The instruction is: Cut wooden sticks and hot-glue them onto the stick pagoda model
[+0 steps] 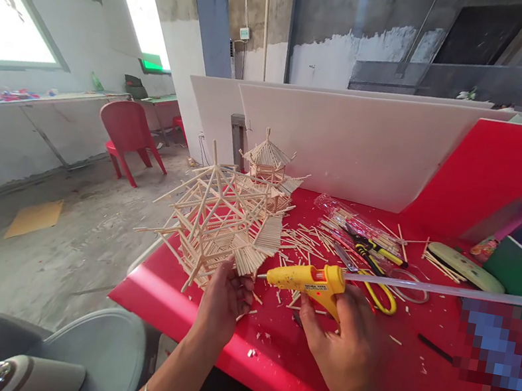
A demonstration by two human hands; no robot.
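My right hand [348,346] is closed around a yellow hot glue gun [304,279], with a long clear glue stick [437,287] running out of its back to the right. The gun's nozzle points left, at the lower edge of a pagoda model built from thin wooden sticks [217,215]. My left hand [227,294] has its fingers curled at that same lower edge, gripping the model beneath a slatted roof panel [250,257]. Exactly where the fingertips meet the sticks is partly hidden. Behind it stands a smaller stick tower with a pointed roof [268,156].
On the red table [269,376] lie loose sticks [305,244], yellow-handled scissors [382,298], pliers [382,251] and a green pouch [465,266]. White boards [351,144] stand behind. A grey stool [105,350] is at lower left, a red chair [128,131] farther off.
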